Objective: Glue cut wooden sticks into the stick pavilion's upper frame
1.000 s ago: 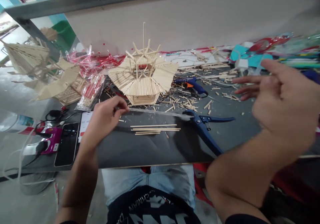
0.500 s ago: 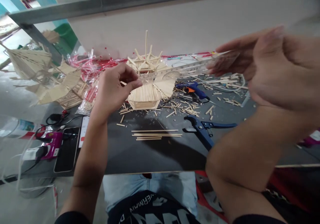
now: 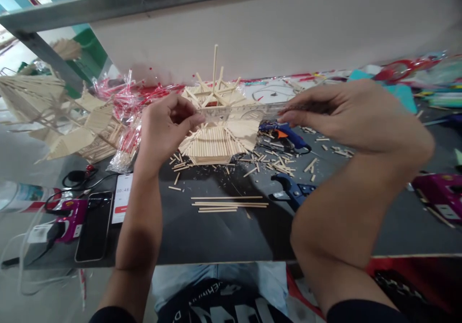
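Note:
A clear plastic ruler (image 3: 238,113) is stretched level between my two hands. My left hand (image 3: 169,121) pinches its left end between thumb and fingers. At the other end, my right hand (image 3: 346,113) has thumb and fingers closed on it. Just behind and below the ruler stands a model built of thin wooden sticks (image 3: 212,145), with a tall upright stick at its top. Several loose wooden sticks (image 3: 229,204) lie side by side on the dark table in front of it. Blue cutters (image 3: 294,190) rest partly behind my right forearm.
A blue glue gun (image 3: 288,135) and many cut stick pieces (image 3: 274,164) lie right of the model. At left are another stick model (image 3: 83,125), plastic-wrapped sticks (image 3: 126,145), two phones (image 3: 94,226) and a purple power socket (image 3: 74,219). A second purple socket (image 3: 440,193) sits far right.
My right hand has moved left and down, from loosely spread fingers at the ruler's right end to a closed grip on it. My left hand keeps its pinch. The camera view has shifted slightly.

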Motion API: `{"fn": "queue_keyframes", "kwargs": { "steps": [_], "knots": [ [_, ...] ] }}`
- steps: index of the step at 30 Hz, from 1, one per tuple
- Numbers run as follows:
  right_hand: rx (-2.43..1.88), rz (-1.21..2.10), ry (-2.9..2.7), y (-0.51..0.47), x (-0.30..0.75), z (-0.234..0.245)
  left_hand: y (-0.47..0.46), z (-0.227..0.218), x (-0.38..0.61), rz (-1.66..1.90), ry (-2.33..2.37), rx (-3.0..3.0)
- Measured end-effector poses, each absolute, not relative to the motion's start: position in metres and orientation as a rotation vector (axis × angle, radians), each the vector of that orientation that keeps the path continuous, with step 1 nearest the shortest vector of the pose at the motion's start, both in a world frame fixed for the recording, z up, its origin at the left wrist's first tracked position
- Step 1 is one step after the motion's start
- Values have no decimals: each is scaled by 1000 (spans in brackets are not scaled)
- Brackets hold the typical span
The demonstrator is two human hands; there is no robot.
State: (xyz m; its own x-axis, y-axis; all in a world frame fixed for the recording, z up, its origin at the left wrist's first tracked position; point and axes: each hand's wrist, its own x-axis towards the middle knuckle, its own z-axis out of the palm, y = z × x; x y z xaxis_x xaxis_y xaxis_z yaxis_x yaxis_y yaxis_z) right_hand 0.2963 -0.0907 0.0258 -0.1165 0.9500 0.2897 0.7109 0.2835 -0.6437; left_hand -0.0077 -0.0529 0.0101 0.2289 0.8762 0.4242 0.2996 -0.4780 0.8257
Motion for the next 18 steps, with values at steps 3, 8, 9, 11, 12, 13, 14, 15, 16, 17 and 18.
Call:
{"fn": "queue_keyframes", "kwargs": {
  "steps": [3, 8, 9, 11, 12, 13, 14, 15, 16, 17, 18],
  "knots": [
    [-1535, 488, -1934, -89, 300, 25, -50, 6, -3, 1248, 1127, 1932],
    [-1536, 392, -1909, -89, 302, 25, -45, -1, 3, 1334, 1125, 1900],
    [-1538, 378, -1911, -89, 302, 26, -44, -2, 3, 1349, 1122, 1896],
    [-1540, 364, -1908, -88, 301, 26, -42, -4, 3, 1360, 1126, 1898],
    [-1536, 360, -1904, -87, 300, 26, -41, -5, 3, 1367, 1128, 1897],
    [-1537, 356, -1904, -87, 300, 26, -40, -5, 3, 1375, 1134, 1893],
    [-1544, 351, -1906, -87, 300, 26, -40, -6, 4, 1377, 1141, 1888],
    [-1556, 346, -1906, -86, 299, 25, -39, -6, 4, 1379, 1144, 1883],
    [-1570, 337, -1900, -86, 299, 25, -39, -6, 5, 1380, 1142, 1877],
    [-1586, 333, -1892, -86, 299, 25, -39, -6, 5, 1377, 1135, 1872],
    [-1602, 332, -1883, -86, 299, 24, -39, -6, 6, 1374, 1122, 1870]
  ]
}}
